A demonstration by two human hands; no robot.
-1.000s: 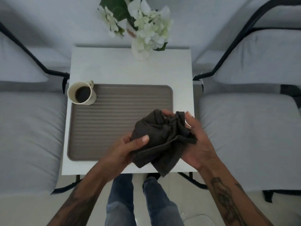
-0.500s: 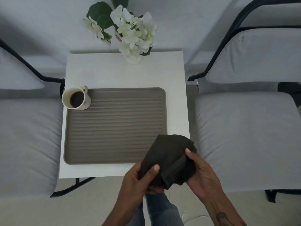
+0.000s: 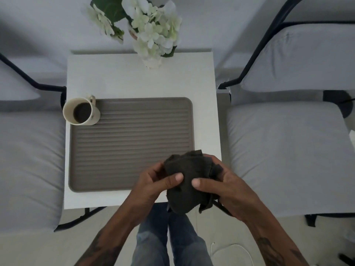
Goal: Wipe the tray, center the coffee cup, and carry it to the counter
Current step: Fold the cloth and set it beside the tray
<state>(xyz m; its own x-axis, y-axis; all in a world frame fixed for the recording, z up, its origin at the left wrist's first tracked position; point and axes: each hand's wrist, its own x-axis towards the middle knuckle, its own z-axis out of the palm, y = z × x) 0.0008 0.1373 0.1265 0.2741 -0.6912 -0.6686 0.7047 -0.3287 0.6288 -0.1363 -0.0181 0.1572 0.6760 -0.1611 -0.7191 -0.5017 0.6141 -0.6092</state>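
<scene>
A ribbed taupe tray (image 3: pixel 130 143) lies on a small white table (image 3: pixel 142 81). A cream coffee cup (image 3: pixel 80 111), filled with dark coffee, stands on the tray's far left corner, handle pointing away from me. A bunched dark cloth (image 3: pixel 189 179) hangs over the tray's near right corner, above the table's front edge. My left hand (image 3: pixel 153 185) grips the cloth from the left and my right hand (image 3: pixel 224 187) from the right, thumbs pressed on top. The tray's near right corner is hidden behind my hands.
A white vase of white flowers (image 3: pixel 153 33) stands at the table's far edge. Grey cushioned chairs with black frames flank the table, one on the left (image 3: pixel 28 160) and one on the right (image 3: pixel 288 154). My jeans-clad legs (image 3: pixel 169 237) stand at the table's front.
Both hands have kept hold of the cloth and bunched it into a tighter wad. They dropped toward the table's front edge, then rose back over the tray's near right corner.
</scene>
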